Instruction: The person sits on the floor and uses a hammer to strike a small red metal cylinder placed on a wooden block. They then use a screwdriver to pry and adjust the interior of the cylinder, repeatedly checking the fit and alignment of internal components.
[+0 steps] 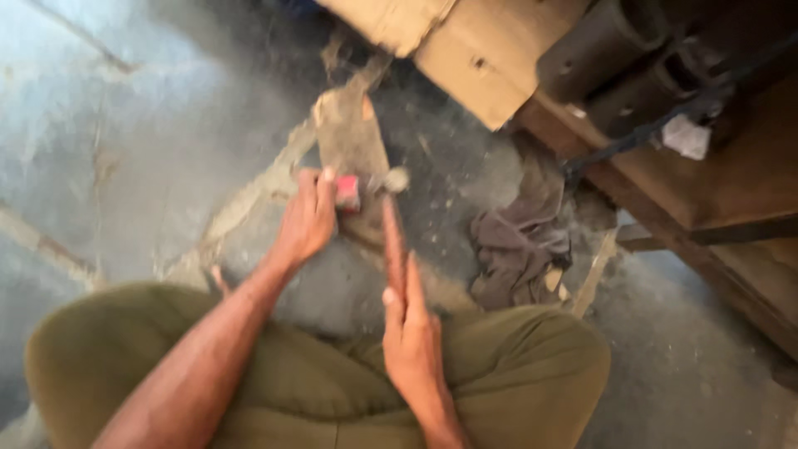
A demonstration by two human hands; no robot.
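We're seated on a dusty concrete floor (150, 125), knees in olive trousers (515, 366) at the bottom of the view. Our left hand (306, 220) is curled shut round a small red block (347, 192) w/ a greyish metal bit (392, 180) sticking out its right end; frame's blurred, so we can't tell exactly what the item is. It sits just above centre, over a flat brownish scrap of board (353, 133) lying on the floor. Our right hand (411, 337) is open, fingers straight & pressed together, pointing up toward the red block, tips just beside the metal bit but whether touching we can't tell. A crumpled dark rag (519, 241) lies near, to the right. Top right: cardboard pieces (474, 58) & a wooden bench frame (715, 191) w/ dark machine parts (615, 58) on it
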